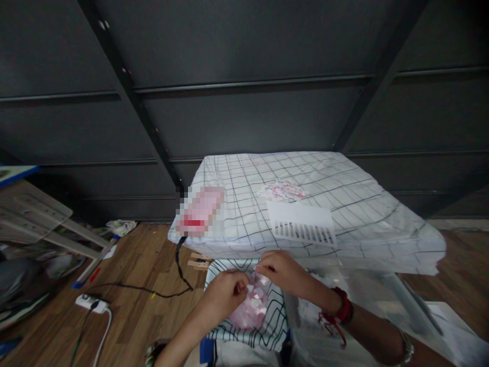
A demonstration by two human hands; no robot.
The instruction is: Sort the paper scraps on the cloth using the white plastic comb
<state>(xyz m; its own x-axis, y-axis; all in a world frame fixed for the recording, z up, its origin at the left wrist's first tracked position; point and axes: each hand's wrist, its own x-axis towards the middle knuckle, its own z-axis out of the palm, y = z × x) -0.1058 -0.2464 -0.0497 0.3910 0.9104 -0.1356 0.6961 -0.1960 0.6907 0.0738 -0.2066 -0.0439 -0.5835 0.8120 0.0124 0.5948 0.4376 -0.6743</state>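
Note:
A clear plastic bag (250, 310) full of small pink and white pieces sits on a striped cloth (275, 322) low in the middle of the view. My left hand (226, 291) is closed in a pinch at the bag's upper left side. At its top, my right hand (283, 272) has its fingertips pressed together on the edge of the bag. The fingers of both hands are bent, and what lies right between the fingertips is too small to make out clearly.
Ahead, a checked cloth covers a low table (237, 176) bearing a loose pile of pink-white strips (283, 190), a white slotted card (301, 223) and a blurred pink device (201, 210). A clear plastic bin (344, 316) stands right; a power strip (91, 304) lies on the floor.

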